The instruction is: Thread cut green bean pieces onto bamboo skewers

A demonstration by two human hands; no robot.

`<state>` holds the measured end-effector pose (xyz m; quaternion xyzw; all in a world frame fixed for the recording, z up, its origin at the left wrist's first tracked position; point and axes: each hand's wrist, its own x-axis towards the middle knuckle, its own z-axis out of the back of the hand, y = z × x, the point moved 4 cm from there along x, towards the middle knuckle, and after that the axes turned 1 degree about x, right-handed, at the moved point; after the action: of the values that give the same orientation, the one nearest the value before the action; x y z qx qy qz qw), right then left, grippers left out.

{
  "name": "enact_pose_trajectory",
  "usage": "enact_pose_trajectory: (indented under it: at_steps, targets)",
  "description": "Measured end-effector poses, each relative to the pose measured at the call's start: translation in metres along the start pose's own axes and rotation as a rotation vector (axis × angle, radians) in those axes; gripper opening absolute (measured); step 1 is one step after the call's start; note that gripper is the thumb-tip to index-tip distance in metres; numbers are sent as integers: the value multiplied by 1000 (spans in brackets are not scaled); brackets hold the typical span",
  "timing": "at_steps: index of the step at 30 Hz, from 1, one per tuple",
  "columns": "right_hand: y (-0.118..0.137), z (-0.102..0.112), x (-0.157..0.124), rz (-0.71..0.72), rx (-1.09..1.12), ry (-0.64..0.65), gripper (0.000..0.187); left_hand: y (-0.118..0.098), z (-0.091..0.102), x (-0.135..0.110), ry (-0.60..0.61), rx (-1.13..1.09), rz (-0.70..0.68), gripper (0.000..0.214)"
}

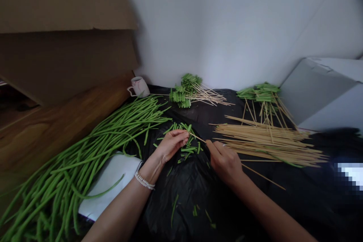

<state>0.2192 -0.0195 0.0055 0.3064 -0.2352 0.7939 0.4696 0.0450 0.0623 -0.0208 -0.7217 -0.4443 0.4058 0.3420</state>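
Observation:
My left hand (172, 143) pinches a short cut piece of green bean (185, 133) at the tip of a thin bamboo skewer (198, 138). My right hand (224, 160) is closed around that skewer, whose far end sticks out behind the wrist to the lower right. Cut bean pieces (188, 149) lie loose on the black plastic sheet (193, 193) just beyond my fingers. A bead bracelet is on my left wrist.
A big heap of long green beans (93, 147) lies left. Loose skewers (269, 141) are piled right. Two stacks of finished bean skewers (187, 92) (259, 92) sit by the wall. A white cup (138, 87), a cardboard box (65, 34) and a grey box (323, 90) border the area.

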Motion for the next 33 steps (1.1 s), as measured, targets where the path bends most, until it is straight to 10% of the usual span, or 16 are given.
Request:
enact_pose_trajectory:
  at_steps: [15, 26, 33]
  targets:
    - [7, -1, 4, 19, 3, -26, 27, 13, -18, -6, 72, 136, 13, 28]
    - [-8, 1, 0, -10, -64, -46, 29, -13, 5, -4, 238, 1050, -204, 23]
    - [-7, 0, -1, -5, -50, -34, 28, -12, 0, -10, 322, 1261, -323, 16]
